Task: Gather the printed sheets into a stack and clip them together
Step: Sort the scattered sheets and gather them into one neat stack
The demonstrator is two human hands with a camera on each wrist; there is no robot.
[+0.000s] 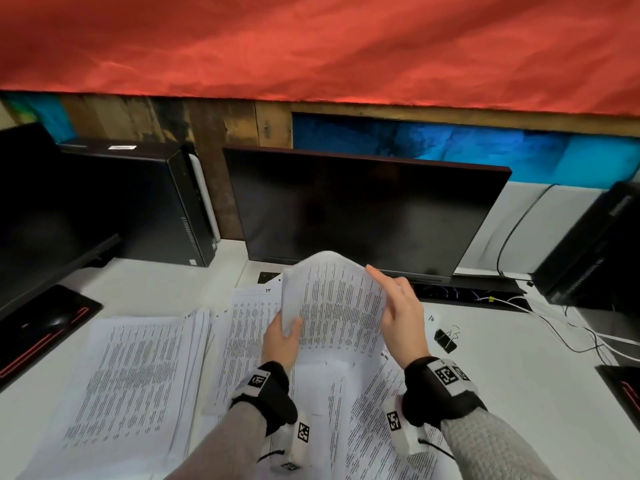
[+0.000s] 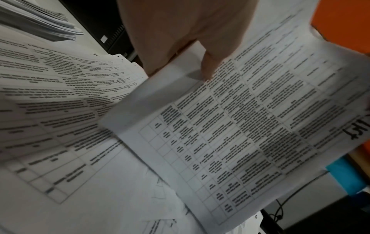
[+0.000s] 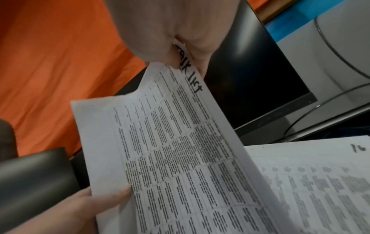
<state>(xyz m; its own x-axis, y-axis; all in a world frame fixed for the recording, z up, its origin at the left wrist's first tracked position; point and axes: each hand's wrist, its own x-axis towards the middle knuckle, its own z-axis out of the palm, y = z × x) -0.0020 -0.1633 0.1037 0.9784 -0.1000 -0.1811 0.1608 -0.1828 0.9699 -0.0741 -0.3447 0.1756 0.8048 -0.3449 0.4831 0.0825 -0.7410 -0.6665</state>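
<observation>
Around us, a white desk (image 1: 166,282) carries a dark monitor (image 1: 363,216) straight ahead, a black computer tower (image 1: 166,202) to its left, another tower (image 1: 595,244) at the right edge, and loose white and black cables (image 1: 554,327) trailing over the right side. Red cloth (image 1: 311,46) hangs across the wall above. A black binder clip (image 1: 446,337) lies on the desk just right of our right wrist, apart from the papers. More printed sheets are spread flat under our arms, with a thicker stack (image 1: 138,375) lying to the left. We can read handwritten "LIST" along the top margin of the raised sheet (image 1: 336,306) in the right wrist view, and a pen-written "16" on the corner of a sheet lying flat beneath; the printed table text is too blurred to read. Our left hand (image 1: 282,341) pinches the sheet's left edge between thumb and curled fingers, where the paper folds over. Our right hand (image 1: 403,317) pinches the opposite edge, its forefinger (image 1: 377,277) pointing straight up. Between them the sheet is held up, bowed, in front of the monitor's lower edge.
</observation>
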